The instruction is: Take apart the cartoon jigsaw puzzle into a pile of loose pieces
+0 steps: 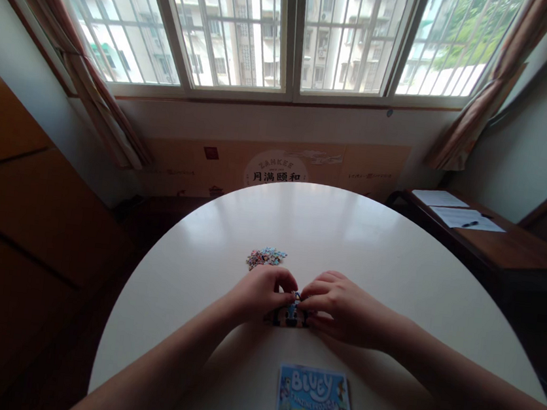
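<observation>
On the round white table (372,242) my left hand (261,290) and my right hand (336,304) meet over a small joined patch of jigsaw pieces (290,317). Both hands pinch with fingertips at the top edge of that patch, where a small blue piece shows between them. A loose heap of jigsaw pieces (266,257) lies just beyond my left hand. Near the table's front edge lies a blue picture card or box lid (315,407) with cartoon dogs on it.
A dark wooden side desk (505,248) at the right carries white papers (464,217) and a pen (469,223). Barred windows and curtains fill the back wall. A wooden cabinet (13,234) stands at the left. A printed cardboard panel (277,169) leans below the window.
</observation>
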Tool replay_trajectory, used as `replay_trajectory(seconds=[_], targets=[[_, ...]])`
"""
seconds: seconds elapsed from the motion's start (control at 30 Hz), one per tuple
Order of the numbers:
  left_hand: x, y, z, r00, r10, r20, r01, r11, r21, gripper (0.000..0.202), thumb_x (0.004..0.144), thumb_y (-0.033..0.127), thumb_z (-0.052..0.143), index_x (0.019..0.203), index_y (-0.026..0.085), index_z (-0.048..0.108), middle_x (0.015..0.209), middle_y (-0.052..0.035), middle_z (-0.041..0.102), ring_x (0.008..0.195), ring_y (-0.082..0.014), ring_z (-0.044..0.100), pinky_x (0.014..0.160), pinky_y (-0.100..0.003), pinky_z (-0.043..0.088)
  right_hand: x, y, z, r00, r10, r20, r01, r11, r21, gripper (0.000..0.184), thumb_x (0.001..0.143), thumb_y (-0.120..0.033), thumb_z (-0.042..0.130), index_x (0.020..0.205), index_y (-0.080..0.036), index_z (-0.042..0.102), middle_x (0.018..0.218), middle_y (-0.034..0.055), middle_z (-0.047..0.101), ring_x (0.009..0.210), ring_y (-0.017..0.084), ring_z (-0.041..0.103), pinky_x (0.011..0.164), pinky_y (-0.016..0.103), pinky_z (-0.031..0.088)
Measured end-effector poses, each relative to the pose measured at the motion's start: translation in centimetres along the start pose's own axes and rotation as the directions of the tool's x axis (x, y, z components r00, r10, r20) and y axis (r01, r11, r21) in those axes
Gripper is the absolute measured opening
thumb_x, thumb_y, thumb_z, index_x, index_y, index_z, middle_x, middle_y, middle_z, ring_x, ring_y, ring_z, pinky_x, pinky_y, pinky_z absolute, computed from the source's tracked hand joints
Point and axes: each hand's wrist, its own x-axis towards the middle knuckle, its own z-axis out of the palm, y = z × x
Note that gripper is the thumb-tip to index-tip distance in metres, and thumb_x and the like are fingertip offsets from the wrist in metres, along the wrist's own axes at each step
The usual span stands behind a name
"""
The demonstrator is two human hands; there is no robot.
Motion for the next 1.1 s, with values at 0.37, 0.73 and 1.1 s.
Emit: replay_trajectory(seconds=[0.37, 0.73, 1.1], targets=[[0.12, -0.21, 0.38, 0.996, -0.029, -0.087, 0.029, 1.0, 0.007, 0.013, 0.073, 0.021, 0.073, 0.086, 0.021, 0.076, 0.078, 0.0007, 0.071, 0.068, -0.015, 0.062, 0.066, -0.025, 0.048, -0.05, 0.12, 0.11, 1.0, 0.002, -0.007, -0.002, 1.0, -0.005, 0.017, 0.089, -0.025, 0.068, 0.105, -0.028, 0.074, 0.108, 0.0008, 0.072, 0.1, 0.017, 0.063, 0.097, 0.037, 0.044], [0.15, 0.35, 0.25, 0.995, 0.017, -0.102, -0.017, 1.0, 0.006, 0.011, 0.075, 0.014, 0.07, 0.082, 0.021, 0.075, 0.08, 0.0017, 0.072, 0.069, -0.0142, 0.063, 0.07, -0.025, 0.05, -0.01, 0.09, 0.07, 1.0, -0.003, -0.008, 0.003, 1.0, -0.001, 0.018, 0.089, -0.024, 0.068, 0.105, -0.028, 0.074, 0.108, 0.0011, 0.072, 0.099, 0.017, 0.063, 0.095, 0.037, 0.045], [0.01, -0.14, -0.11, 0.996, 0.042, -0.075, -0.039, 0.998, 0.047, 0.013, 0.075, 0.012, 0.072, 0.083, 0.022, 0.075, 0.079, 0.0023, 0.072, 0.07, -0.0143, 0.062, 0.068, -0.025, 0.048, -0.09, 0.13, 0.06, 1.0, 0.005, 0.005, -0.005, 1.0, -0.007, 0.018, 0.091, -0.027, 0.066, 0.107, -0.029, 0.073, 0.108, 0.0005, 0.072, 0.1, 0.017, 0.062, 0.096, 0.037, 0.044]])
